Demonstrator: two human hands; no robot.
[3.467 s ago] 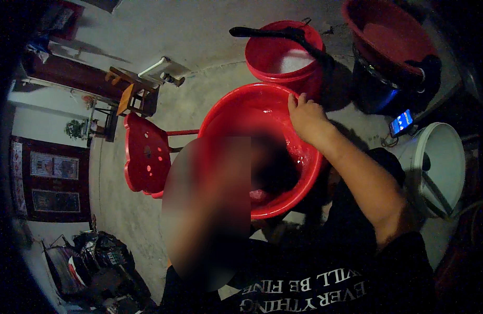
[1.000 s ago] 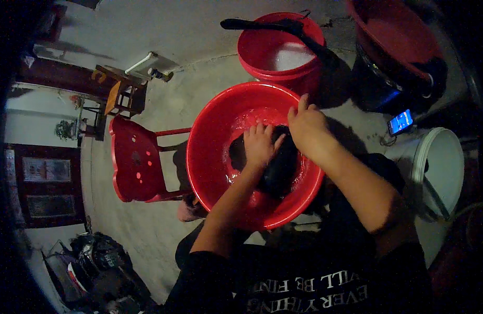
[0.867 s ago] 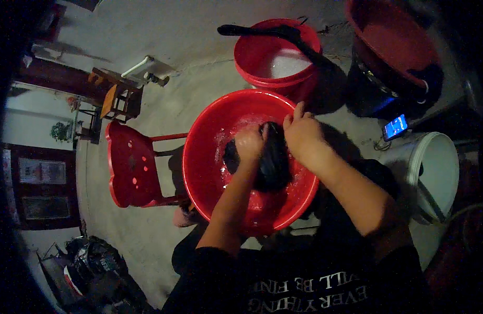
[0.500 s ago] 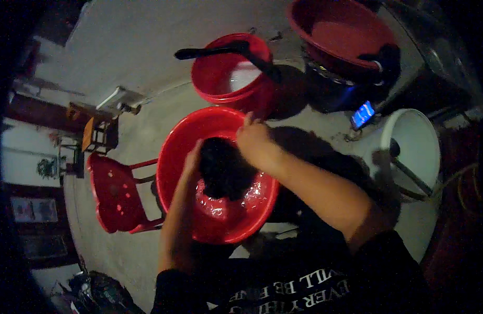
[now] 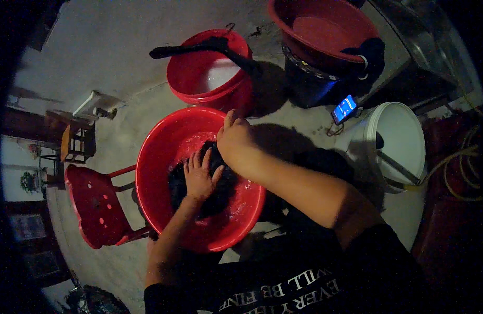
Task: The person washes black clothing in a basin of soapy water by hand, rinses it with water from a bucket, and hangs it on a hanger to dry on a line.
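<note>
A red plastic basin (image 5: 155,157) is below my hands, with wet black cloth (image 5: 224,191) bunched inside it and suds or water glinting around. My left hand (image 5: 200,180) lies on top of the cloth with its fingers spread. At the right side of the basin, my right hand (image 5: 236,138) is closed, its fingers curled at the cloth's far edge near the rim. What those fingers grip is hidden from this view.
Beyond the basin stands a red bucket (image 5: 181,78) with a dark strap-like thing (image 5: 184,51) across it. A dark red tub (image 5: 325,31) rests on a dark container. To the right are a lit phone (image 5: 344,108) and a white bucket (image 5: 403,136); at left, a red chair (image 5: 100,206).
My left hand has come from the cloth's left side onto its top, fingers spreading. The black cloth has shifted within the basin. The whole view has moved slightly.
</note>
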